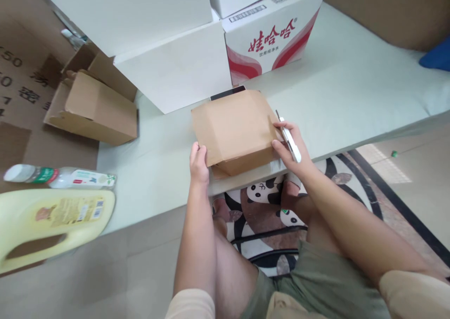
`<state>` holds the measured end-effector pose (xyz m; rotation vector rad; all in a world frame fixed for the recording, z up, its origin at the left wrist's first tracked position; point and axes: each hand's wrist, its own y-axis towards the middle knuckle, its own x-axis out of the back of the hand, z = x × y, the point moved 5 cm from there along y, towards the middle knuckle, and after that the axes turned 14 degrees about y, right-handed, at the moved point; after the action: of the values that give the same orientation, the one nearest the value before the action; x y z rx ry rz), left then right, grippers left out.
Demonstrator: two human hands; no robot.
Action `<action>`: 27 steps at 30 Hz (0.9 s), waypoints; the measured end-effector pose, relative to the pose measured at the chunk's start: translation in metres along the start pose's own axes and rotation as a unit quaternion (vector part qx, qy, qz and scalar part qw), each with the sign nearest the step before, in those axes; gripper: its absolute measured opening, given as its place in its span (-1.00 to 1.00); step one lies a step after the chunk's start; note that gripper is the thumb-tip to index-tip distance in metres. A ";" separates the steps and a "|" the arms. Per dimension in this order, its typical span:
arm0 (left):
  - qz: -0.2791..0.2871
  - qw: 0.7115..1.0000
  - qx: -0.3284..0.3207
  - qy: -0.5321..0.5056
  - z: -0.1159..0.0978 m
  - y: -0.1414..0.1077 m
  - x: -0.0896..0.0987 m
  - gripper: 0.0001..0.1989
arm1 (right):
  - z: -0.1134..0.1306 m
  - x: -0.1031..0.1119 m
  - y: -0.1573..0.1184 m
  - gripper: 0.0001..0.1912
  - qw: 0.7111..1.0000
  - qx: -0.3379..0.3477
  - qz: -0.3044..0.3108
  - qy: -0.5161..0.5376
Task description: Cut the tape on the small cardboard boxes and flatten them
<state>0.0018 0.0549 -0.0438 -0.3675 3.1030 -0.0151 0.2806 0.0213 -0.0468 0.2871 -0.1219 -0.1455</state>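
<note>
Head view: on the cloth-covered table (355,98), the brown carton (251,163) sits at the near edge, its body apparently already folded into shape; closing its broad top flap (239,122) looks unfinished. The left hand (199,165) pinches the flap's near left corner; the right hand (303,144) grasps the carton's right edge, also clasping a white cutter-like tool (290,143).
</note>
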 end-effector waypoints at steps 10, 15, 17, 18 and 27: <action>-0.015 0.999 0.030 0.011 -0.004 0.000 -0.003 -0.50 | -0.005 0.001 0.004 -0.47 1.000 0.001 -0.019 0.024; -0.010 0.999 0.029 0.012 -0.004 -0.001 -0.004 -0.47 | -0.004 -0.001 0.003 -0.45 0.998 -0.027 -0.016 0.047; -0.008 1.000 0.027 0.014 -0.004 -0.001 -0.004 -0.47 | -0.006 -0.001 0.003 -0.43 0.998 -0.029 -0.017 0.044; -0.007 1.000 0.026 0.015 -0.004 -0.001 -0.004 -0.47 | -0.008 -0.001 0.003 -0.43 0.999 -0.024 -0.016 0.044; -0.012 0.999 0.028 0.008 -0.002 -0.001 -0.004 -0.49 | -0.016 -0.004 0.009 -0.38 0.995 0.013 0.017 0.097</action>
<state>0.0062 0.0547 -0.0416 -0.4044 3.1065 -0.1066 0.2797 0.0345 -0.0597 0.3230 0.0643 -0.0825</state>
